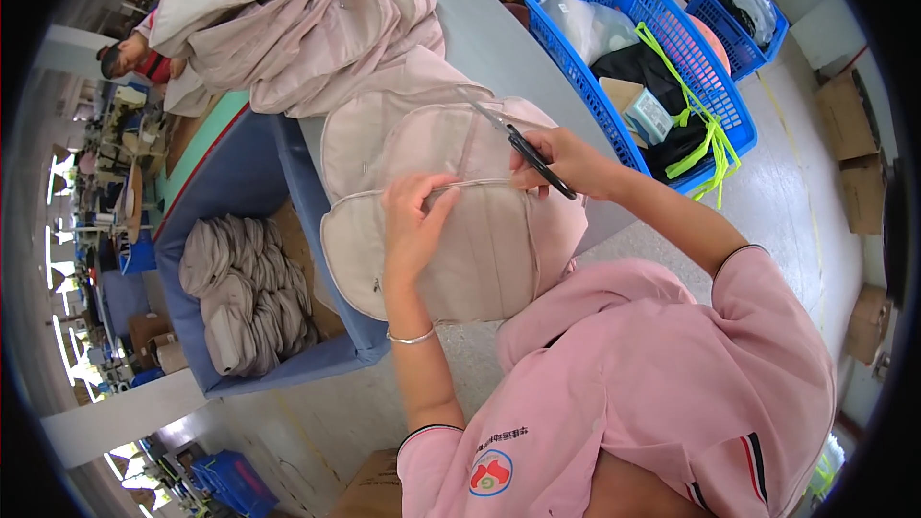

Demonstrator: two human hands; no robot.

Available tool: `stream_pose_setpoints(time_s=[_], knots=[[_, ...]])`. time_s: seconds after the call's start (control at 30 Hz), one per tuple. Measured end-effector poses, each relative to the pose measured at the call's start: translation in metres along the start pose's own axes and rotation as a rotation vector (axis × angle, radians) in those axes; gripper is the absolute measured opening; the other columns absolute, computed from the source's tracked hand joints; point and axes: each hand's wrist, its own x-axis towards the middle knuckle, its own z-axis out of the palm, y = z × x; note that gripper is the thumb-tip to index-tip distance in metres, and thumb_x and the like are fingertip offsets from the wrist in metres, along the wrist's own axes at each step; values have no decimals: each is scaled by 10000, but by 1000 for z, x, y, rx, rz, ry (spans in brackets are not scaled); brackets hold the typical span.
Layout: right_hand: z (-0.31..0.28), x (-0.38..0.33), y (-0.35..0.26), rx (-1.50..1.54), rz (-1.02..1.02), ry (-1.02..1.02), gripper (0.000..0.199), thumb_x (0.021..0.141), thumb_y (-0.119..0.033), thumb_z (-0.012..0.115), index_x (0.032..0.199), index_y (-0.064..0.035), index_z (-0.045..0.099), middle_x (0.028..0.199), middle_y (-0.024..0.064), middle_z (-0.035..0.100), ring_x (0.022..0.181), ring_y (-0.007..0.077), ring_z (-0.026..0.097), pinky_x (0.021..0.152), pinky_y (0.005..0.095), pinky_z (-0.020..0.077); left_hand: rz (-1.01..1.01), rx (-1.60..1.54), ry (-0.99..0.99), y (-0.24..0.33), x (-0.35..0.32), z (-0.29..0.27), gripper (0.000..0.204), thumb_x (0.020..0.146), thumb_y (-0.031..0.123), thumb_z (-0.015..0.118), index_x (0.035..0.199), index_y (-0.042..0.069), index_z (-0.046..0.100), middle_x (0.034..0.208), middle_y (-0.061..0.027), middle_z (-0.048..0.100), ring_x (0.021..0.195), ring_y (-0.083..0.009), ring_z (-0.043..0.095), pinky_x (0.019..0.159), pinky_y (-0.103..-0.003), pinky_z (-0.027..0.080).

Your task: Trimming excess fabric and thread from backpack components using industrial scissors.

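While touching the upper edge of the near bag [460, 254] with the left hand [414, 216], held scissors [523, 146] in the right hand [564, 163]. Found right fingers closed around the black handle, with blades pointing far and left, above the next bag [417, 144]. Could not tell whether parted or together at the blades. Noted left thumb and fingers bent close at the edge; could not tell whether clamped on cloth or merely resting there. Located the near bag at the near end of the grey table [480, 10], just before the wearer's pink shirt [662, 364]. Recorded the next bag directly beyond, and a heaped pile [312, 34] of similar pale bags farther off, to the left. Observed a blue bin [225, 173] at left, holding stacked greyish pieces [249, 278]. Logged a blue basket [583, 86] at far right, containing clear plastic [578, 24], black cloth [624, 61] and lime cord [715, 141]. Saw cartons [849, 115] at right, another person [156, 65] at far left.
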Motion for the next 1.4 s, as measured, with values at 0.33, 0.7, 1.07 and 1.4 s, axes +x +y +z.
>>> stream_pose_setpoints(time_s=[0.33,0.7,1.07,1.4], knots=[[-11,-77,-30,-1088,-256,77,574,799,-503,801,1020,-11,605,835,163,634,778,377,626,704,419,510,-86,-65,140,9,-31,-16,98,831,181,772,872,96,743,867,-11,667,796,-191,535,866,-323,381],[19,-78,-51,-1290,-91,-37,725,770,-632,767,978,34,573,779,209,651,718,404,655,641,456,506,-59,-134,171,6,-40,-16,96,824,175,780,858,95,738,877,-17,693,901,-199,602,921,-356,386],[21,-88,-48,-1433,-202,63,714,744,-608,797,956,34,567,871,196,649,760,369,672,642,450,514,-76,-113,183,5,-43,-18,94,829,182,768,849,96,734,874,-13,689,904,-211,600,933,-364,376],[26,-83,-43,-1375,-80,-7,623,788,-498,807,929,16,484,697,207,610,636,415,625,568,468,468,-61,-155,177,-3,-41,-16,92,826,173,771,848,91,734,874,-17,697,891,-213,601,934,-361,373]])
